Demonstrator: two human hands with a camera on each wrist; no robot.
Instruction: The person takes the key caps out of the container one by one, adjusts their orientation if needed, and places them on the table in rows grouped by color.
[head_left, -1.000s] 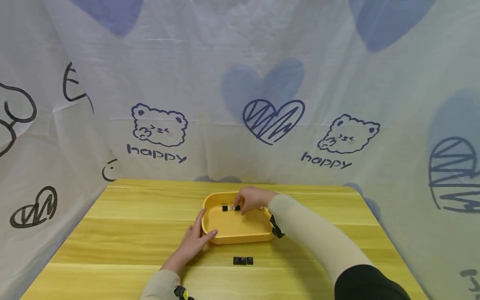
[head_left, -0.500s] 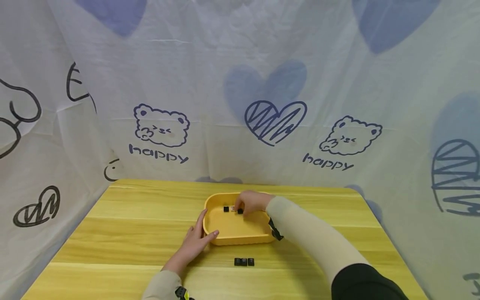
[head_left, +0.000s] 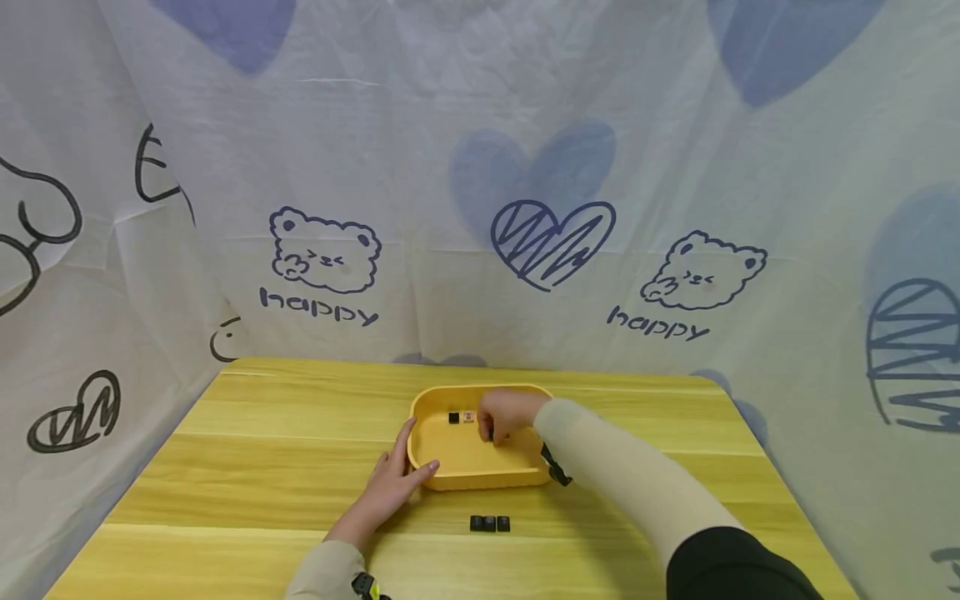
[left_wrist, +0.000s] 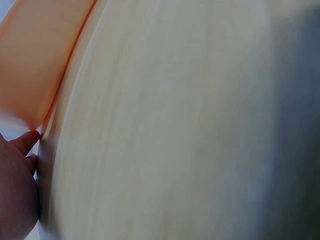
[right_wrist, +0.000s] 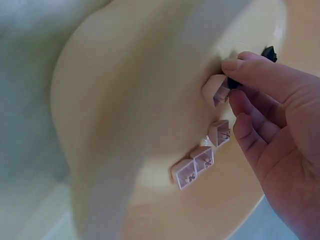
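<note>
My left hand (head_left: 386, 487) rests at the near left corner of a yellow tray (head_left: 480, 481), fingers along the left wall and thumb over the front rim. In the left wrist view, its fingertips touch the tray's outer wall. Inside the tray, my right hand (right_wrist: 272, 100) pinches a black keycap (right_wrist: 232, 83) between thumb and fingers. Close by lies a pale keycap (right_wrist: 216, 91), hollow side showing, with several more pale ones in a row. Another black keycap (head_left: 453, 417) sits at the row's left end beside a pale keycap (head_left: 468, 416).
In front of the tray, three black keycaps (head_left: 490, 523) stand in a row on the wooden table (head_left: 300, 433). A printed cloth (head_left: 450, 333) hangs behind the table and at its sides. My right forearm (head_left: 630, 467) crosses the tray's right side.
My right hand has moved slightly right and toward me with the black keycap, away from the row. The pale keycap at the left shows more fully. My left hand has stayed at the tray.
</note>
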